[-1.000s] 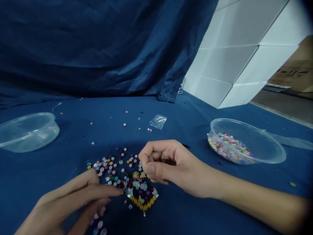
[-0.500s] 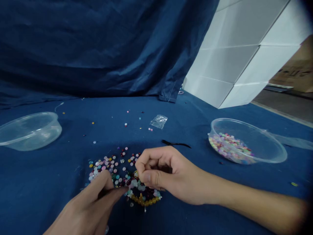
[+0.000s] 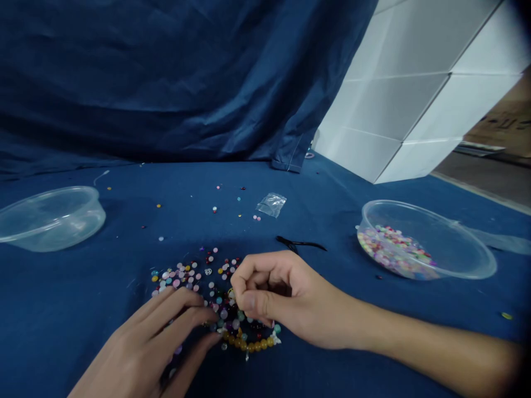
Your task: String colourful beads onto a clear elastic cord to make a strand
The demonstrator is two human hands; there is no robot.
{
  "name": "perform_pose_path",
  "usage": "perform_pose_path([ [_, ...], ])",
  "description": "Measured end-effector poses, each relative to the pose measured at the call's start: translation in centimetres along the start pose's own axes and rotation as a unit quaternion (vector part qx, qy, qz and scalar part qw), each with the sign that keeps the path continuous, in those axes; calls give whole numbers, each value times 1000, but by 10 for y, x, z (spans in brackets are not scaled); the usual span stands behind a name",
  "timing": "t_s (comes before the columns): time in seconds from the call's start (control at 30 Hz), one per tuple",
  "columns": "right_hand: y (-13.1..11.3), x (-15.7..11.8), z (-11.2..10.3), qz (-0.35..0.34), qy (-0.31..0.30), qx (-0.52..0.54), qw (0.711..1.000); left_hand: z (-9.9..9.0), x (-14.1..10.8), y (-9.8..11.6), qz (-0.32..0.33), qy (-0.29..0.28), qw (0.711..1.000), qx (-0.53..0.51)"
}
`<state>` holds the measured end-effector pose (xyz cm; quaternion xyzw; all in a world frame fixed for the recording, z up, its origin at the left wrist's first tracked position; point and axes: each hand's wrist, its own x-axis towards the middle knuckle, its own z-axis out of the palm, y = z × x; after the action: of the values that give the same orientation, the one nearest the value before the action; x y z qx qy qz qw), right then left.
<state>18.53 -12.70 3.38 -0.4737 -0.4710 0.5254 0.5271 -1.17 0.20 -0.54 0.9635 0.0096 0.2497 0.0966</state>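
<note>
Bottom centre: my left fingers (image 3: 207, 316), spread, touch loose beads (image 3: 176, 283); my right fingers (image 3: 250, 301) are pinched (contents indiscernible) above the yellow bead strand (image 3: 249, 346). A careless left-hand sweep could scatter beads.

Blue cloth-covered surface (image 3: 332, 188) with scattered beads (image 3: 176, 283), two clear bowls (image 3: 62, 221) (image 3: 464, 246), black tool (image 3: 305, 243).

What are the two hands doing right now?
Left hand: fingers spread open, at the beads.
Right hand: curled closed; can't tell if it holds something.
</note>
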Motion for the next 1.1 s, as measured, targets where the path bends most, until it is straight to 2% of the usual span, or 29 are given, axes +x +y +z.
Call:
perform_pose_path([
  [0.3,3,3,-6,-12,36,27,999,2,13,-1,-29,-22,999,24],
  [0.43,4,4,-6,-19,51,35,998,8,31,3,-75,-65,995,-20],
  [0.53,4,4,-6,-22,51,38,998,11,42,3,-76,-94,991,-50],
  [0.63,3,4,-8,-18,53,42,998,11,47,-1,-64,-91,992,-67],
  [0.77,5,6,-11,-10,60,47,997,6,46,-5,-93,-85,987,-100],
  [0.97,8,6,-13,0,53,52,997,-1,48,-3,-200,-112,949,-218],
  [1.1,11,4,-13,4,40,69,997,2,50,-5,-195,-77,928,-307],
])
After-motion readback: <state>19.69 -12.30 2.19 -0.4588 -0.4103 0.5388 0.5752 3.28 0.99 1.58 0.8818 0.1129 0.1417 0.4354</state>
